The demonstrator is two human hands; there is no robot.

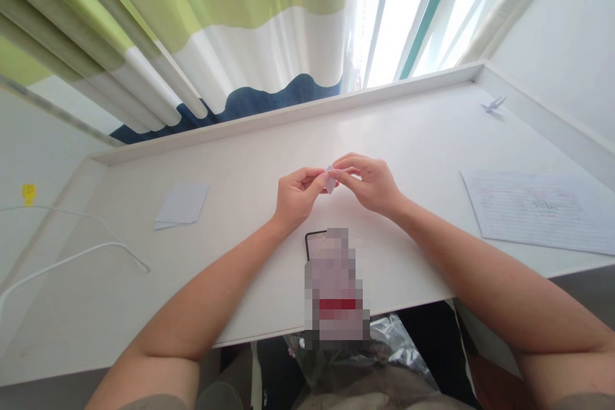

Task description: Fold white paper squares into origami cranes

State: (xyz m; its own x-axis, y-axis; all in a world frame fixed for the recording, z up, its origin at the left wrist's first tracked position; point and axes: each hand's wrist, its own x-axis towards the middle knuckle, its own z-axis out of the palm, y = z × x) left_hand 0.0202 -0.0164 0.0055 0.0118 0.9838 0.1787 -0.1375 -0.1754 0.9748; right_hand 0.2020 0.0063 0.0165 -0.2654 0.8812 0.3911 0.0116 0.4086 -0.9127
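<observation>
Folded paper scrap [330, 181] held just above surface [432, 134], centre, beyond phone [314, 245]. Left hand [295, 197] fingers pinch its left side; right hand [371, 184] fingers pinch its upper right. Long axis roughly upright, tilted slightly; both hands equally near, scrap between them.

The paper [330, 180] is a small, pale piece, whitish with a faint lilac tint, folded down to a narrow shape whose lower end points downward. It sits near the centre of the frame, just above the middle, over the table [240, 160]. The fingers of the left hand [298, 195] and right hand [369, 184] pinch its top. Its finer folds are too small to tell.
</observation>
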